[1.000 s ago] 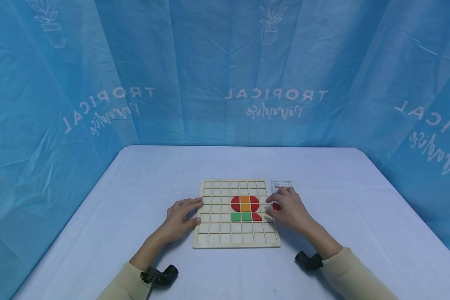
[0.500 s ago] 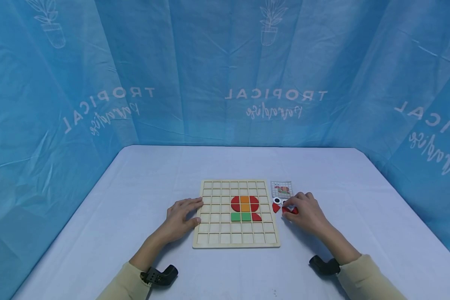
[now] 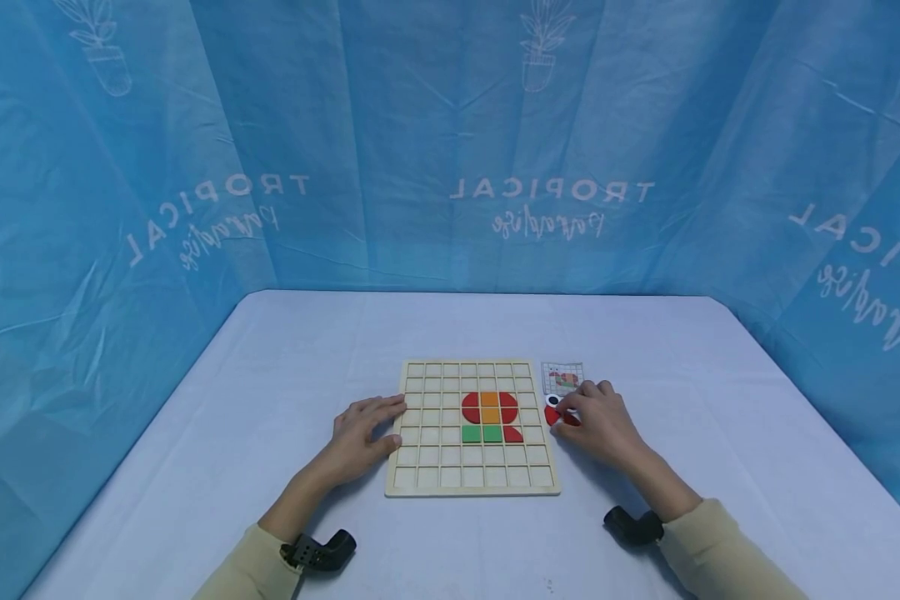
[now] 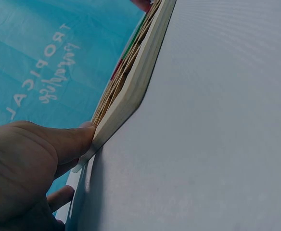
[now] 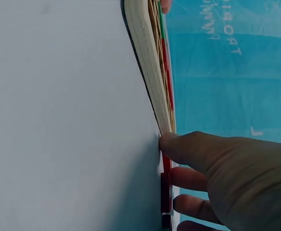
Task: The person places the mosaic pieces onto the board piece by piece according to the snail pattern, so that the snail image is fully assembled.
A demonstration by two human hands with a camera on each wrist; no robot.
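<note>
Head view: the left hand [image 3: 362,437] is resting against the grid board [image 3: 472,489] on the desk [image 3: 307,333], its grip relaxed, fingers extended. The right hand [image 3: 600,427] is bending over loose red pieces [image 3: 551,417] just beside the board; whether its grip is pinching one cannot be told. Lifting singly by the edges seems advisable. The curtain [image 3: 390,125] is displaying mirrored "TROPICAL Paradise".

Left wrist view: the thumb is touching the board's rim; light, steady pressure appears sufficient.

Right wrist view: mirrored lettering is showing partially.
</note>
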